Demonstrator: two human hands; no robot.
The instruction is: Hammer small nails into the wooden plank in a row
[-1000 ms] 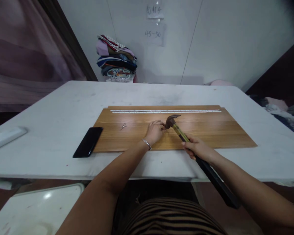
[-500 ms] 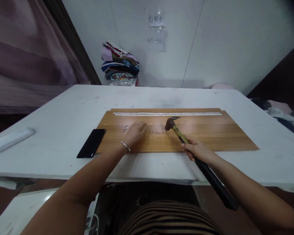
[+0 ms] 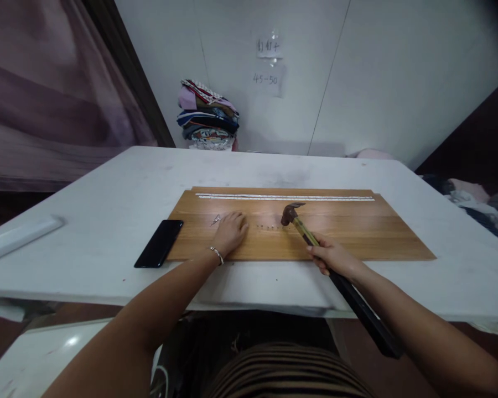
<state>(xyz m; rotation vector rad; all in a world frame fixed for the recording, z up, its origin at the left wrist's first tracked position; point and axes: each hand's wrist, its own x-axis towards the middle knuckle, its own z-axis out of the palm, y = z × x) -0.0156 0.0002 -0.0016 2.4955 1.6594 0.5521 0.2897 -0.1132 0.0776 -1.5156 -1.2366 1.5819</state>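
Note:
A wooden board [image 3: 357,232] lies on the white table [image 3: 108,199]. My right hand [image 3: 334,257] is wrapped round the handle of a hammer [image 3: 299,221]; its rusty head rests on the board beside a short row of nail heads [image 3: 269,226]. My left hand [image 3: 230,233], with a bracelet at the wrist, lies on the board with fingers curled, reaching at a few loose nails [image 3: 216,220] just beyond its fingertips. Whether the fingers hold a nail is hidden. A long white strip [image 3: 286,197] runs along the board's far edge.
A black phone [image 3: 158,250] lies just left of the board. A white flat object [image 3: 19,236] sits at the table's left edge. Folded cloths [image 3: 207,116] are stacked against the back wall, under paper notes [image 3: 268,66].
My left hand left the spot beside the hammer head and slid left along the board to the loose nails. The nail row it covered now shows. The hammer stays put.

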